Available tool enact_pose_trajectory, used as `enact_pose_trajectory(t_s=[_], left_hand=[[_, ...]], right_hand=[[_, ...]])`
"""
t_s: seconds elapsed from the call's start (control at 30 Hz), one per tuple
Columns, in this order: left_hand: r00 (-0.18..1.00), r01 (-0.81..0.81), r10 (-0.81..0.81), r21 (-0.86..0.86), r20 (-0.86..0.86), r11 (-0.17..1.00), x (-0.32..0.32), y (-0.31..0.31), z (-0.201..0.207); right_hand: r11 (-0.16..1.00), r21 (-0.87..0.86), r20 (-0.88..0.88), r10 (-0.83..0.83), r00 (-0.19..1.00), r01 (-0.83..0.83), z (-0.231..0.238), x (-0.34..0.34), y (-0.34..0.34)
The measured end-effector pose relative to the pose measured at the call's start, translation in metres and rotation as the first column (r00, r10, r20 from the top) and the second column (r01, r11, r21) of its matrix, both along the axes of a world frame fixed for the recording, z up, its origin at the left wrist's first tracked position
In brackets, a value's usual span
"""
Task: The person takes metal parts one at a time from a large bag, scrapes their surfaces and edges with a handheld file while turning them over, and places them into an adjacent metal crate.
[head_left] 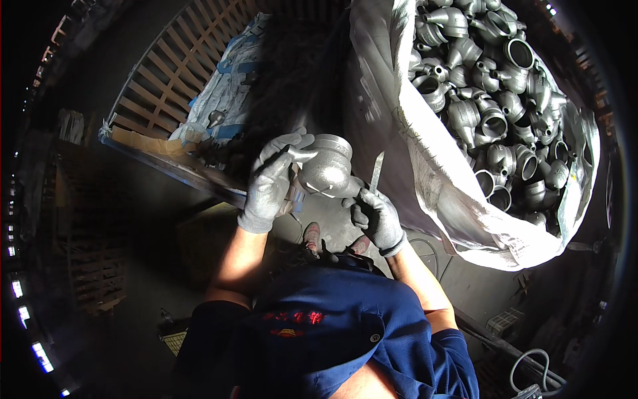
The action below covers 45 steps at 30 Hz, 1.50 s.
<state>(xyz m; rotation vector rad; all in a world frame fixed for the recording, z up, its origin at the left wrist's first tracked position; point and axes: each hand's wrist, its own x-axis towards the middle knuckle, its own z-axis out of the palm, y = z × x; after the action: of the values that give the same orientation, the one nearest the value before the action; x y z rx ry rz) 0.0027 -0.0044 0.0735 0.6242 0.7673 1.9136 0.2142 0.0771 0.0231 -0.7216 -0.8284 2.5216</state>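
In a grey work glove, my left hand (pixel 267 183) is closed round a small spout of a rounded grey metal casting (pixel 325 169). The casting is held up in front of my body, with a wide collar at its top and a stub pointing toward my right hand. My right hand (pixel 377 219), also gloved, grips a thin flat metal strip (pixel 377 171) that looks like a file. The strip sticks up past the fingers, beside the casting and apart from its body. Whether my right fingertips touch the stub, I cannot tell.
A large white woven bag (pixel 432 159) full of similar castings (pixel 495 123) stands at the right. At the far left is a slatted crate (pixel 156 93) with pale sheeting (pixel 222 90) and a small casting (pixel 216 118) in it. A cable (pixel 531 356) lies low at the right.
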Motion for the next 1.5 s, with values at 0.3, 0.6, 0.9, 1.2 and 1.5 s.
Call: enact_pose_trajectory(t_s=[0.3,0.6,0.9,1.2,1.5], left_hand=[[0.991,0.044,-0.05,-0.044,-0.127,0.998,-0.001,-0.005,0.002],[0.996,-0.06,0.054,-0.081,-0.069,0.995,-0.012,-0.015,-0.002],[0.52,-0.744,0.499,-0.081,-0.694,0.663,-0.11,-0.017,-0.049],[0.527,-0.744,0.287,-0.271,-0.8,0.611,-0.166,0.028,-0.148],[0.686,0.245,-0.115,0.08,-0.718,0.966,0.141,0.205,0.16]], right_hand=[[0.995,-0.104,0.043,0.011,0.999,-0.006,-0.004,-0.001,0.0],[0.994,-0.012,0.095,0.109,0.989,-0.109,-0.002,-0.017,-0.009],[0.798,0.525,0.383,0.087,0.919,-0.295,0.009,0.018,0.001],[0.775,0.615,0.319,-0.073,0.945,-0.147,0.077,0.093,-0.009],[0.837,0.511,0.137,-0.307,0.942,0.198,0.089,0.16,0.002]])
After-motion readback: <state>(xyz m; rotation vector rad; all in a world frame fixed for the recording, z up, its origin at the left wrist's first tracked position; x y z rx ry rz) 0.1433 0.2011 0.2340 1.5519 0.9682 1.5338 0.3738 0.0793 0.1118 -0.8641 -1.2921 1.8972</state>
